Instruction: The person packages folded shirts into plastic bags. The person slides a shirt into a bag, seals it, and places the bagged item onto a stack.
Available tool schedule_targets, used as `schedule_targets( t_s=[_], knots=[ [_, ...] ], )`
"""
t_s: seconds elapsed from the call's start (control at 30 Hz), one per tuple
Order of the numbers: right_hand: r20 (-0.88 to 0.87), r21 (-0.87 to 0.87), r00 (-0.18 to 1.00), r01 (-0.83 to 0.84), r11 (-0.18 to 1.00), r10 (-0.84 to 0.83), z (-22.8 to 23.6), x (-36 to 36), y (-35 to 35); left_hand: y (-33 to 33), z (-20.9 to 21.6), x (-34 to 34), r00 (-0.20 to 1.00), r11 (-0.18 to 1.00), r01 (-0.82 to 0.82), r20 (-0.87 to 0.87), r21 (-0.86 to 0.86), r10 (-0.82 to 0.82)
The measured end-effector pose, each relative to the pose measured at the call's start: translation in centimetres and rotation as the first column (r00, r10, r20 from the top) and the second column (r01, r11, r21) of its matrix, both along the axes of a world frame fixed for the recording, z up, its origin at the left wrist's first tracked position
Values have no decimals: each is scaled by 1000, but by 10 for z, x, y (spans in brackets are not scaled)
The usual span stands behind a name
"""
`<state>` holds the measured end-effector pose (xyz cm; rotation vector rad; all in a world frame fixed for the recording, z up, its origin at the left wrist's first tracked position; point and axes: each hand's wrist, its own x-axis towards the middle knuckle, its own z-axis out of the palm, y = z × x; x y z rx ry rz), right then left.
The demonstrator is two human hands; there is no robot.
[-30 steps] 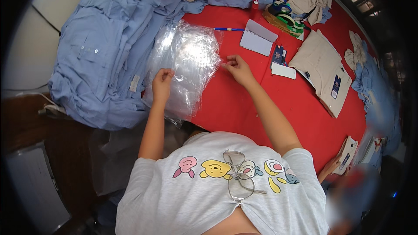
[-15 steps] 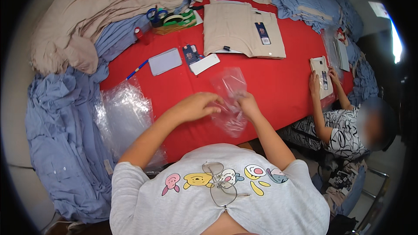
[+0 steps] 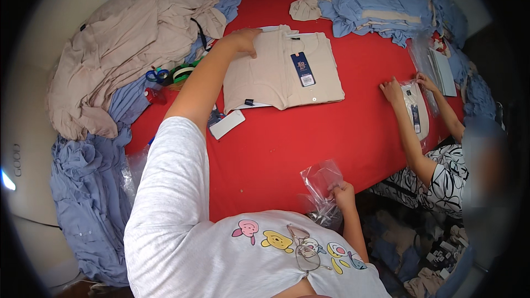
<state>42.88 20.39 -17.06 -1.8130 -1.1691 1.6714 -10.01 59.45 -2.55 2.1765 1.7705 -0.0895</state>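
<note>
Pinching a clear plastic bag (image 3: pixel 322 179), the right hand (image 3: pixel 344 195) sits toward five o'clock of the beige folded garments (image 3: pixel 264 77), whose long axis runs nine to three; the nearer left hand (image 3: pixel 242 42) overlaps their ten-o'clock edge, grip unclear.

Grey tee, cartoon row

From my remote seat I see a pale grey T-shirt (image 3: pixel 232 259) with loose short sleeves (image 3: pixel 174 160). Across its chest runs a row of cartoon figures (image 3: pixel 276 241), pink, yellow and white; thin-framed glasses (image 3: pixel 307 257) hang at the neckline (image 3: pixel 307 277).
</note>
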Motion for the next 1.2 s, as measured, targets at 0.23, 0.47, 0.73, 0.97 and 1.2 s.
schedule_targets(
  t_s=[0.23, 0.47, 0.73, 0.97, 1.2],
  knots=[
    [-350, -312, 936, -162, 936, 45, 15, 35, 40, 43, 18, 15, 995, 933, -84, -72, -350, 63],
    [-453, -348, 879, -327, 879, 148, 22, 45, 62, -2, 25, -41, 837, 755, -279, 236, -593, 494],
    [-443, -398, 895, -139, 907, -58, 19, 36, 59, -253, -28, -59, -3, 514, -404, 563, -757, 827],
    [-488, -293, 873, -152, 944, -11, 22, 29, 56, -505, -94, 44, -850, 218, -404, 453, -888, 269],
    [-202, 36, 948, -243, 969, 245, 22, -35, 52, -617, -134, 127, -888, 103, -457, 459, -883, -2]
  ],
)
